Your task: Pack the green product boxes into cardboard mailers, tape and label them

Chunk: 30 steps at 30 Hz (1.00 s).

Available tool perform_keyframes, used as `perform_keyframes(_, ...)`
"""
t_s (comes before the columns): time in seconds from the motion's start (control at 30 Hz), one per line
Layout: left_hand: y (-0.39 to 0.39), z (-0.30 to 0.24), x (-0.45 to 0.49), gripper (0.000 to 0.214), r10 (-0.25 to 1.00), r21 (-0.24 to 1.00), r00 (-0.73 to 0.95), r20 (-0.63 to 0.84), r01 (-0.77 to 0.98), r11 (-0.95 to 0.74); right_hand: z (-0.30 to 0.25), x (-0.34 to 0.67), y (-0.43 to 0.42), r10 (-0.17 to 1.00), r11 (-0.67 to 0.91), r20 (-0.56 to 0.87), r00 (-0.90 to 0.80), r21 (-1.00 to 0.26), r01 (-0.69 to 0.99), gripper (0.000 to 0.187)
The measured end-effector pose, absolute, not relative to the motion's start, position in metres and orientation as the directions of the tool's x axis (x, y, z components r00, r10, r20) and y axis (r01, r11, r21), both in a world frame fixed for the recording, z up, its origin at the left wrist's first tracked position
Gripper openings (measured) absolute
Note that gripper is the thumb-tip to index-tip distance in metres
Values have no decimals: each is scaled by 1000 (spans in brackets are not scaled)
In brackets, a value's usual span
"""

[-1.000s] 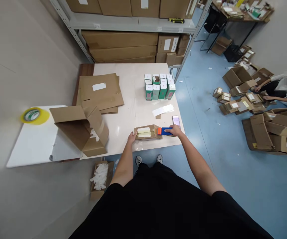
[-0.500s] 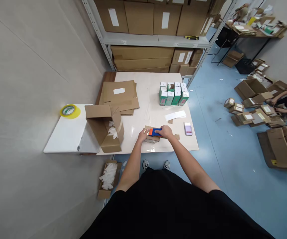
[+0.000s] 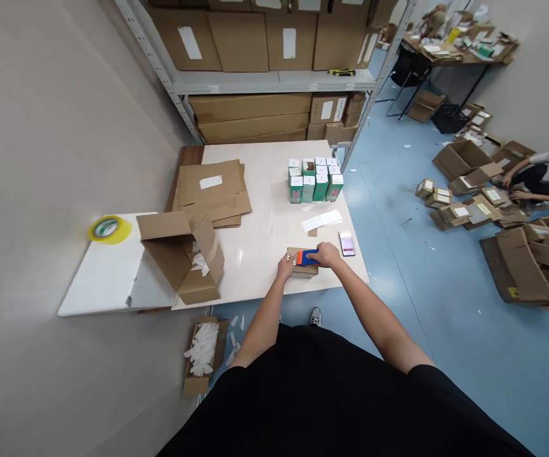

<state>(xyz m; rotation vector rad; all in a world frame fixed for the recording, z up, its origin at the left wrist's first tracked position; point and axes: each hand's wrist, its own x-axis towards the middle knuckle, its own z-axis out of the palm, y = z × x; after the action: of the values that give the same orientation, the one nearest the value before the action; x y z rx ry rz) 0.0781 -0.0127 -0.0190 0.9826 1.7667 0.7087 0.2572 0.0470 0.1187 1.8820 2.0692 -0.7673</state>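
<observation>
The small cardboard box (image 3: pixel 303 262) sits near the front edge of the table (image 3: pixel 259 190), just left of the phone (image 3: pixel 346 243). The right hand (image 3: pixel 327 254) is wrapped around the blue and orange tape tool (image 3: pixel 307 257), pressing it on the box top, while the left hand (image 3: pixel 285 264) braces the box's left end with fingers curled against it. For a clean run, I judge the tool should stay flat and centred, with 1 steady pull and the bracing hand firm.
</observation>
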Motion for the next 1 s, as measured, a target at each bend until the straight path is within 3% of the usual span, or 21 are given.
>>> perform_keyframes(0.23, -14, -21, 101, 49, 870, 751, -260, -419, 439, 493, 106, 385, 42, 852, -86, -521, -53, -238, 967, 45)
perform_keyframes(0.4, -15, -24, 87, 46, 864, 752, -271, -424, 427, 502, 81, 425, 35, 845, -134, -532, -56, -312, 941, 46)
perform_keyframes(0.63, -18, -34, 32, 55, 860, 799, -221, -459, 321, 509, 66, 361, 39, 841, -77, -508, -183, -449, 890, 52)
perform_keyframes(0.73, -25, -33, 0, 54, 834, 771, -305, -459, 329, 545, 66, 317, 40, 850, -13, -464, -251, -495, 869, 52)
perform_keyframes(0.87, -38, -29, -32, 56, 722, 659, -531, -443, 354, 664, 65, 252, 39, 838, 85, -442, -319, -472, 877, 48)
perform_keyframes(1.0, -47, -30, -44, 61, 761, 730, -482, -434, 307, 611, 65, 194, 36, 810, 156, -466, -355, -412, 898, 49)
